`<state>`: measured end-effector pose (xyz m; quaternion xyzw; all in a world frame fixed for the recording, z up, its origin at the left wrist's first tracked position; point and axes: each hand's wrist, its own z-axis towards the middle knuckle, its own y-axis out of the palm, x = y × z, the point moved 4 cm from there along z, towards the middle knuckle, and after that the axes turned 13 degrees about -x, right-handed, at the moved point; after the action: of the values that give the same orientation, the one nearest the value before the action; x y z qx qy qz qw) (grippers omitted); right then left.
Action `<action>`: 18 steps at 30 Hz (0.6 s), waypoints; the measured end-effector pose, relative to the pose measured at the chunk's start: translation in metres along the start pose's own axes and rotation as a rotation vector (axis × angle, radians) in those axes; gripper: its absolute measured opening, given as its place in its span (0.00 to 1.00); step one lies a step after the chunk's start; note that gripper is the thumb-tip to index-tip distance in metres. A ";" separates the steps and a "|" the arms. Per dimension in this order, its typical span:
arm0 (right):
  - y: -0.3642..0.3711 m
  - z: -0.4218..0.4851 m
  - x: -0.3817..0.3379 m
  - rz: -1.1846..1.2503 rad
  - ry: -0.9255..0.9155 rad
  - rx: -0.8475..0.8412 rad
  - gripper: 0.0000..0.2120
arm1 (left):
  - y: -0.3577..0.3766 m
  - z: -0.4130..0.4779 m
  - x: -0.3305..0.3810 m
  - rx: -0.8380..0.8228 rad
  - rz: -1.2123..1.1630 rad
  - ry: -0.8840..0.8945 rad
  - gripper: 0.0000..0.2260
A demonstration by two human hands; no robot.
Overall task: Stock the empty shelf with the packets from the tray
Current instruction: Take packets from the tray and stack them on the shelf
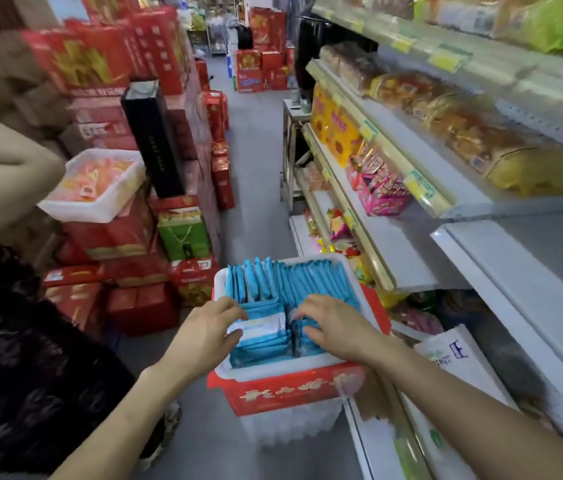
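A white tray full of blue packets sits on a red box in the aisle, low in the middle of the head view. My left hand grips the near stack of blue-and-white packets from the left, fingers curled over its top. From the right, my right hand curls its fingers down onto the same packets. To the right, a bare grey shelf stretches at mid height, with pink packets at its far end.
Shelving with bread and snack packs fills the right side. Stacked red gift boxes and a white tub of orange packets line the left. Another person's arm and dark hair are close on my left. A grey floor runs between.
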<state>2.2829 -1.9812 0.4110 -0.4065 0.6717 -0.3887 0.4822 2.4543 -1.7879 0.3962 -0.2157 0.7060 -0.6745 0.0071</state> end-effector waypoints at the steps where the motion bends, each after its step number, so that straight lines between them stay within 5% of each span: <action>1: 0.001 0.005 -0.003 0.000 -0.013 -0.003 0.12 | 0.001 -0.001 -0.001 0.016 0.014 -0.008 0.13; 18: -0.011 0.017 0.004 0.044 0.003 0.034 0.08 | 0.011 0.027 0.027 -0.156 0.283 0.150 0.17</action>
<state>2.3003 -1.9909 0.4155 -0.3830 0.6743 -0.3899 0.4966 2.4351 -1.8221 0.3912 -0.0632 0.7782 -0.6240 0.0325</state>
